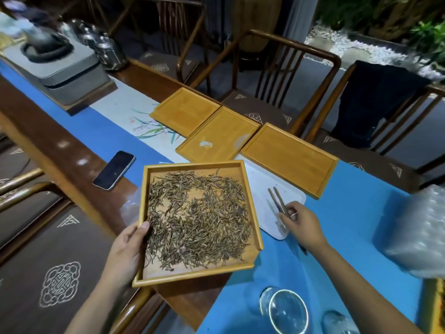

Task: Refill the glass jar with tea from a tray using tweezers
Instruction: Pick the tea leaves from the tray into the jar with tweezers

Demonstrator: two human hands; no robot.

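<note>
A square bamboo tray (250, 186) spread with dry brown tea leaves (197, 218) is lifted off the table, one corner cut open as a spout. My left hand (130, 249) grips its left rim, thumb inside. My right hand (303, 225) pinches brown tweezers (279, 201) that lie over a white mat (265, 189), their tips pointing away from me. The glass jar (286, 312) stands open at the bottom edge on the blue cloth, with no tea visible in it.
Three bare bamboo trays (289, 155) lie in a row behind. A black phone (114, 169) lies on the wooden table edge at the left. A glass lid (337, 321) sits right of the jar. Bubble wrap (414, 235) fills the right side. Chairs surround the table.
</note>
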